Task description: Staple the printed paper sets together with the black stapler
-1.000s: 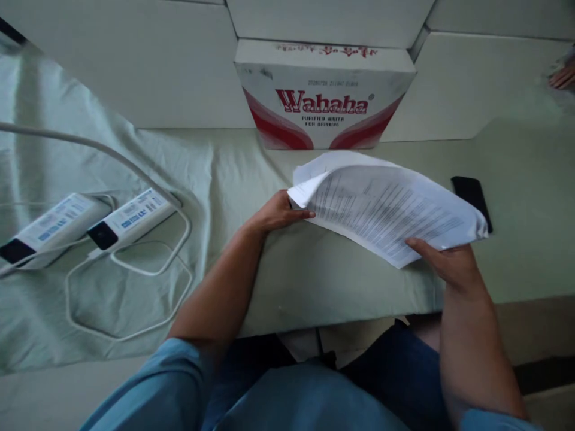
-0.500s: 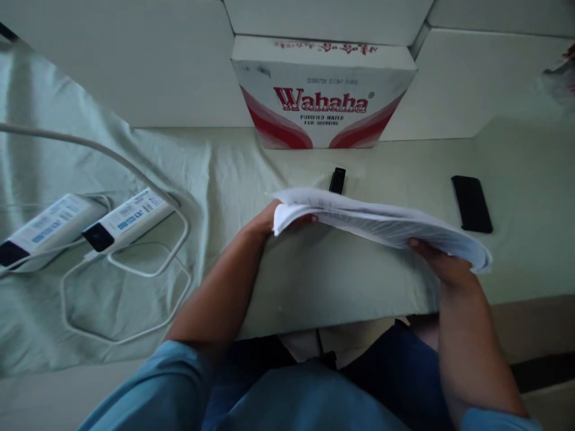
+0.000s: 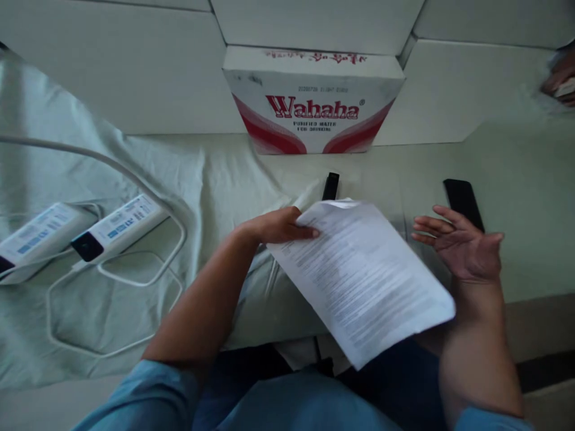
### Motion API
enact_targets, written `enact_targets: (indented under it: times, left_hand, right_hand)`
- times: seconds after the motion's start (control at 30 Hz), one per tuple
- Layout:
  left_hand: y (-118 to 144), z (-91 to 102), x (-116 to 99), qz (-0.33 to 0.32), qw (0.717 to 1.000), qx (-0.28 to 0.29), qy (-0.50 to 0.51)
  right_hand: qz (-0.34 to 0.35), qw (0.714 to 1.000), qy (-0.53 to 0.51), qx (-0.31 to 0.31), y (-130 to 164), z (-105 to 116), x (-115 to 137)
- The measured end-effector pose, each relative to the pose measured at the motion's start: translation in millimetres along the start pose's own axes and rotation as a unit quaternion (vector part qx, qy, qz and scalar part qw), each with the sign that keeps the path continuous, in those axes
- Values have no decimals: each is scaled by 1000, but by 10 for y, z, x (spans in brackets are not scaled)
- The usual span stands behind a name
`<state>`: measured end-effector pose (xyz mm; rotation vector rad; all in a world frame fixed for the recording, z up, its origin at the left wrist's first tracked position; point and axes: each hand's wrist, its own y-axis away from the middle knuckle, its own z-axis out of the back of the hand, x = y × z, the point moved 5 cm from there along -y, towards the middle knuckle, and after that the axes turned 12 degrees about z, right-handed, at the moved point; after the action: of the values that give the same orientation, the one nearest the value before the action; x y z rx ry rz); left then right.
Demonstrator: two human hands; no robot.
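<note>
My left hand [image 3: 287, 226] grips a stack of printed paper sheets [image 3: 363, 275] by its upper left edge, thumb on top. The sheets hang tilted over the table's front edge, text side up, their lower corner above my lap. My right hand [image 3: 462, 242] is apart from the paper, palm up with fingers spread, and holds nothing. Just behind that hand lies a black phone [image 3: 462, 197]. A small black object [image 3: 331, 186] rests beyond the paper's top edge, its near end close to the sheets; I cannot tell its kind.
A Wahaha water carton [image 3: 314, 108] stands at the back against white panels [image 3: 175, 72]. On the left lie two white power banks [image 3: 121, 227] with looping white cables [image 3: 112, 158] on the green cloth [image 3: 215, 173]. Another person's hand [image 3: 559, 81] shows at the far right.
My right hand has let go of the paper and turned palm up. The sheets, earlier curved between both hands, now slope down toward me from my left hand. The view has shifted slightly.
</note>
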<state>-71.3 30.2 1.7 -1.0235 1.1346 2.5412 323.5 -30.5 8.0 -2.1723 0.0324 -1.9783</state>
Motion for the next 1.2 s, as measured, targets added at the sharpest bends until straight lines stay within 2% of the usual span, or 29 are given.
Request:
enact_targets:
  times: [0.03,0.13,0.2,0.27,0.37,0.47,0.57,0.67,0.73,0.8,0.9,1.0,1.07,1.2]
  left_hand:
    - [7,-39,-92,19,998,45,-46]
    - [-27,-102,-384,31,987,96,-125]
    - [-100,-142,-495,36,982,104,-155]
    - [-186,-180,-516,29,980,104,-165]
    - [-284,-181,-381,0,990,81,-114]
    - [-296,-72,-133,-45,999,16,-9]
    - [-259,-5,92,-73,996,-18,43]
    - [-265,66,205,-54,987,-135,71]
    - [-291,75,210,-40,973,-217,70]
    - [-332,41,187,-34,961,-268,57]
    - [-376,-34,178,-26,946,-321,29]
    - [-395,-117,207,-23,937,-349,0]
    - [-391,-159,200,-52,927,-371,-18]
    - [-333,-193,111,-131,887,-438,-73]
  right_hand:
    - [-1,1000,2,21,-42,-72,6]
    - [-37,994,36,93,-104,-443,-97]
    - [-51,989,68,117,-113,-720,-200]
    - [-45,986,136,90,-133,-913,-284]
    - [-47,974,218,39,-169,-1074,-380]
    - [-87,970,224,19,-197,-1134,-475]
    - [-132,969,206,15,-218,-1136,-556]
    - [-150,966,209,23,-244,-1125,-617]
    - [-154,961,230,26,-258,-1111,-644]
    - [-160,954,252,28,-265,-1097,-660]
    - [-134,954,268,25,-278,-1087,-636]
    - [-56,945,322,-29,-304,-1038,-544]
    - [-20,927,369,-61,-314,-1015,-501]
    - [-14,915,398,-64,-328,-1032,-507]
